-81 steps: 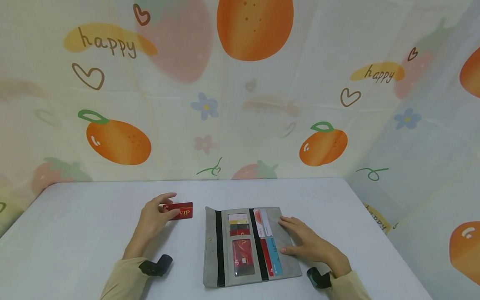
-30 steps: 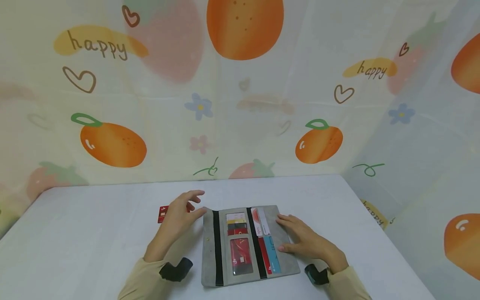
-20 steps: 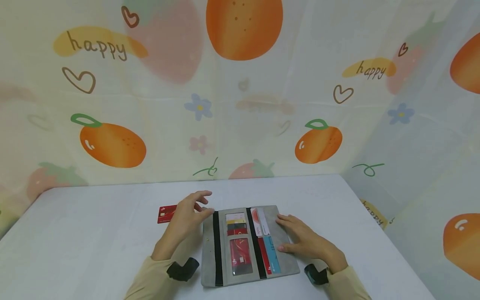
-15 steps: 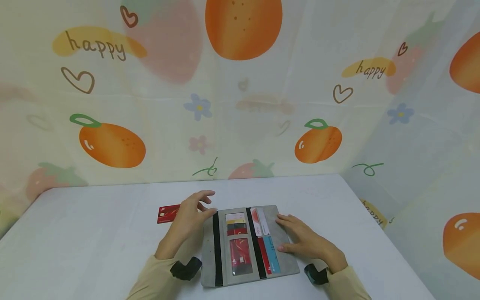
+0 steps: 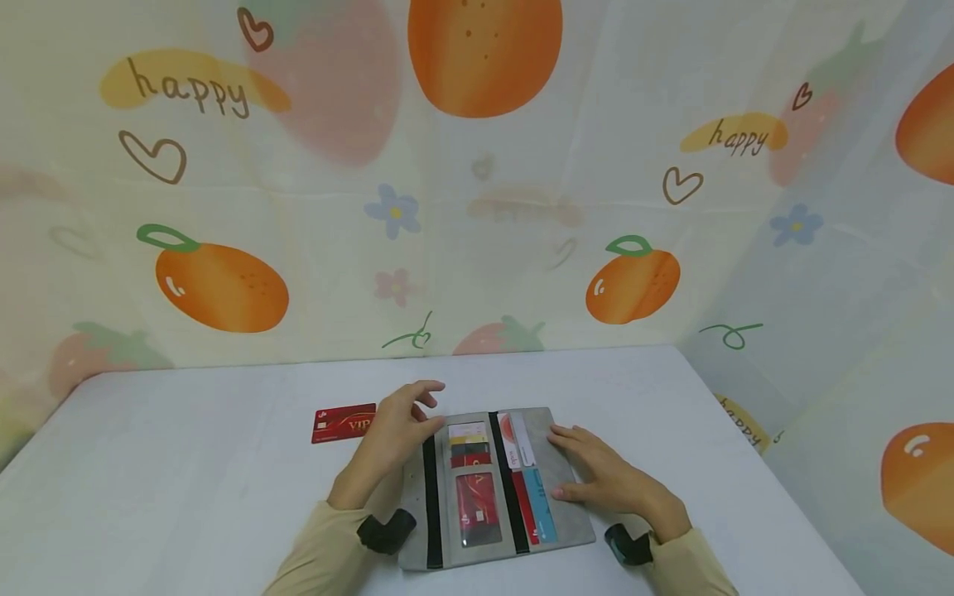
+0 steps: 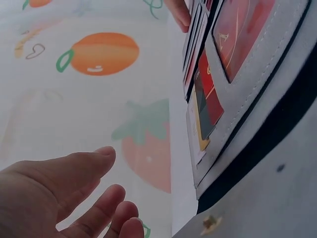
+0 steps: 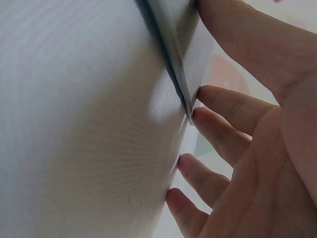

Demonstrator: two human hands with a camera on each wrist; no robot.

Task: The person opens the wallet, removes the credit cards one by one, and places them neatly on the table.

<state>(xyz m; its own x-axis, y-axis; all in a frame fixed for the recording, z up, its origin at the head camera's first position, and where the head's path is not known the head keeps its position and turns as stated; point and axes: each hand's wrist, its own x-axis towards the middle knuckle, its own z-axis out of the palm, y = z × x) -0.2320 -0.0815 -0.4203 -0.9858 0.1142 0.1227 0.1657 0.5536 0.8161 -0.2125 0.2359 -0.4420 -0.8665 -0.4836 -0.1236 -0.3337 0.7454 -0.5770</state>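
A grey card wallet (image 5: 507, 532) lies spread out on the table, with black bands and several cards in its pockets. Over its upper left corner hovers my left hand (image 5: 397, 426), fingers loosely bent and holding nothing; the left wrist view shows bare thumb and fingers beside the card pockets. My right hand (image 5: 614, 476) rests on the wallet's right edge, thumb and fingertips spread on the grey cover. In the right wrist view its fingertips (image 7: 200, 113) meet the cover's edge and the table. A red VIP card (image 5: 341, 423) lies flat left of the wallet, its right end at my left hand.
The white table (image 5: 186, 480) runs back to a fruit-print cloth (image 5: 507, 273) hanging behind it and along the right side. Dark wrist mounts (image 5: 386, 531) sit on both sleeves, close to the wallet's lower sides.
My left hand pinched the red VIP card at first; it has let go of it on the table and moved right to the wallet's upper left corner. The right hand has stayed put.
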